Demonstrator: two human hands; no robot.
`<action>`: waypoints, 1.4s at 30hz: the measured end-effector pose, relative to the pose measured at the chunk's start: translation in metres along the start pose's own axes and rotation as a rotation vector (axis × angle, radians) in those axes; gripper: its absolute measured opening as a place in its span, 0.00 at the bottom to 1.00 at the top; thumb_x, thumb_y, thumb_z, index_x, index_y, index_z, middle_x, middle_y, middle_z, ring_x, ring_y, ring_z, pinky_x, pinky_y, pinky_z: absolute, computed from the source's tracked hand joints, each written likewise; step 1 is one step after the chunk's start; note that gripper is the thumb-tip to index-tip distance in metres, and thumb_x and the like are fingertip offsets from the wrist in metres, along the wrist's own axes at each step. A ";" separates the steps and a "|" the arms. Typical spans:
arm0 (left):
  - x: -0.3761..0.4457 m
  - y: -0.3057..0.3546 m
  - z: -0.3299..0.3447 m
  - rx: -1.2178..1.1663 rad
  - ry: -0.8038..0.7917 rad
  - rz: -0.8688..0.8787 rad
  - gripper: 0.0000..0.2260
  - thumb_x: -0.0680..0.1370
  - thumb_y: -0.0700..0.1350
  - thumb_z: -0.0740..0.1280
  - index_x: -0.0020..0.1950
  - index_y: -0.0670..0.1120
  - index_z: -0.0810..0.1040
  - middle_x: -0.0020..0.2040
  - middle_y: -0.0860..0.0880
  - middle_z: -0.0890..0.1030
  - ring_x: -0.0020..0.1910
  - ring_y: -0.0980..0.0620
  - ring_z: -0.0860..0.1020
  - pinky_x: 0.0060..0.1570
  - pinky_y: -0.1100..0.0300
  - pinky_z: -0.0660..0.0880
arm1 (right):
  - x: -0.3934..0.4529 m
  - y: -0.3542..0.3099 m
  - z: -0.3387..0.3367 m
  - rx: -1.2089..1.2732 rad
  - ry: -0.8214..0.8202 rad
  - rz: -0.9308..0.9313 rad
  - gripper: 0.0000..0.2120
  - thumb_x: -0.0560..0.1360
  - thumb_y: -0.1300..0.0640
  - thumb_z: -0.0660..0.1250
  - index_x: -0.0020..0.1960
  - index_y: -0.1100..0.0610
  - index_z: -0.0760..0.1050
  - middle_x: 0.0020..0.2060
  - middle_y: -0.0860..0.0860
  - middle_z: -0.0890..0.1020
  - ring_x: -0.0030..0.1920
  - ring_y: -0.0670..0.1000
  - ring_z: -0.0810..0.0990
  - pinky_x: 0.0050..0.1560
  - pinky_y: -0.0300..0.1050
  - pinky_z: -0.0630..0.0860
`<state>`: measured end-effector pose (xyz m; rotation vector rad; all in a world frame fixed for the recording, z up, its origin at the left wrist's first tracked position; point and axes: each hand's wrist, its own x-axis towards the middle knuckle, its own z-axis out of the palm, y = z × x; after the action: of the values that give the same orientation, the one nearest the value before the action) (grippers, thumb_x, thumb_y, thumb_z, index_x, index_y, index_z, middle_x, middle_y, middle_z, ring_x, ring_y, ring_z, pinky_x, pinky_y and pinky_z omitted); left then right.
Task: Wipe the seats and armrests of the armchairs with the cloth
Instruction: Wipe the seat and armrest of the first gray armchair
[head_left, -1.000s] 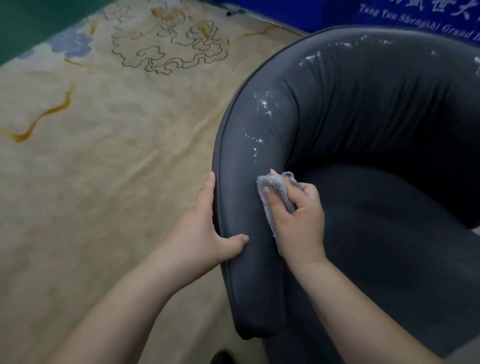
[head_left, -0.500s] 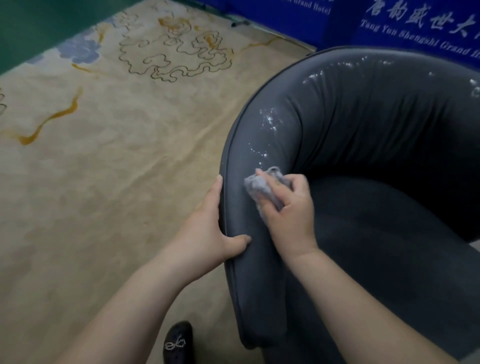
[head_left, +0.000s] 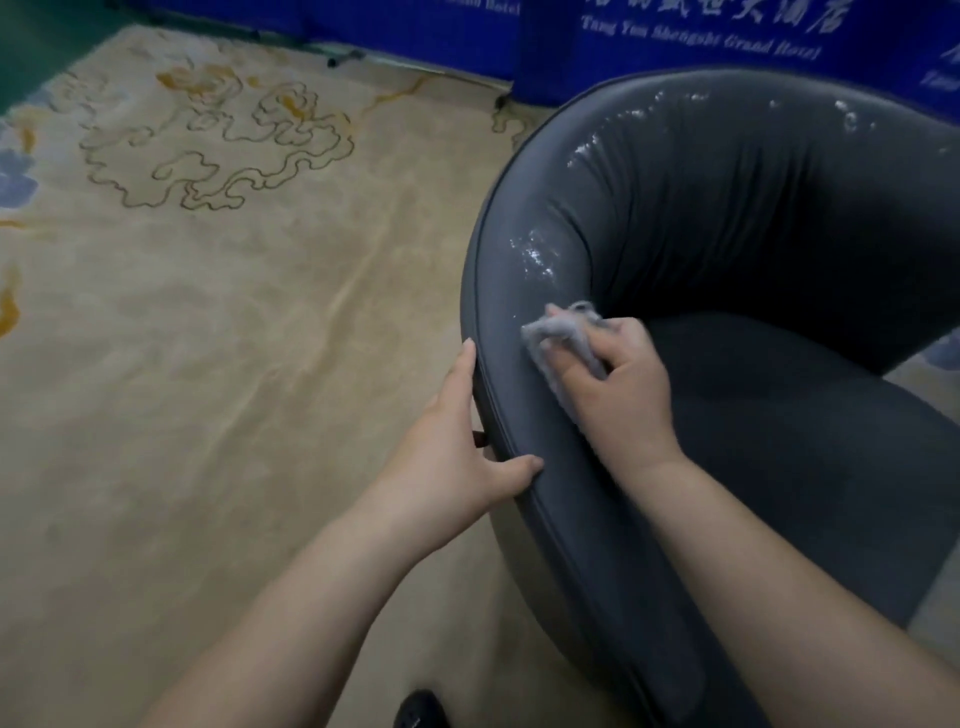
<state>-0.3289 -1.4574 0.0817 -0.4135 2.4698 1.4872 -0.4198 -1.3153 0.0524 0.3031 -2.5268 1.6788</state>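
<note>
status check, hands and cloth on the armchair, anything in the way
Right hand grips cloth on the armrest. Left hand braces armrest's outer edge. Wet sheen ahead of cloth. Nothing blocking.

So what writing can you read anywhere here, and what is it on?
"Tang Y.. Shengshi Grand Hotel": white letters on the blue banner, blurred, the second word unsure.
White Chinese characters above it: too blurred to read.
More white writing at the banner's right edge: cut off, unreadable.
Armchair, cloth, carpet: no text.
</note>
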 end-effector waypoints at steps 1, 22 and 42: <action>0.002 0.000 -0.003 0.001 -0.014 0.007 0.53 0.68 0.48 0.78 0.78 0.59 0.42 0.71 0.60 0.66 0.56 0.58 0.78 0.54 0.59 0.78 | -0.005 -0.002 0.004 -0.024 -0.043 -0.046 0.15 0.73 0.54 0.72 0.59 0.46 0.78 0.48 0.49 0.73 0.49 0.36 0.74 0.49 0.21 0.65; 0.050 -0.005 -0.022 -0.187 -0.027 0.004 0.47 0.69 0.46 0.76 0.77 0.65 0.48 0.72 0.59 0.67 0.46 0.60 0.82 0.45 0.55 0.82 | 0.026 -0.004 0.016 -0.155 0.026 -0.076 0.17 0.72 0.55 0.72 0.60 0.52 0.80 0.47 0.51 0.70 0.46 0.41 0.72 0.51 0.24 0.66; 0.112 0.019 -0.047 0.009 0.000 -0.002 0.48 0.68 0.47 0.77 0.78 0.64 0.49 0.57 0.72 0.68 0.53 0.64 0.77 0.39 0.75 0.74 | 0.079 0.004 0.016 -0.133 0.095 -0.139 0.17 0.71 0.61 0.74 0.60 0.57 0.80 0.45 0.55 0.70 0.45 0.49 0.74 0.52 0.33 0.70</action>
<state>-0.4423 -1.5043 0.0810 -0.4142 2.4746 1.4750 -0.4974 -1.3378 0.0570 0.3698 -2.4711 1.4339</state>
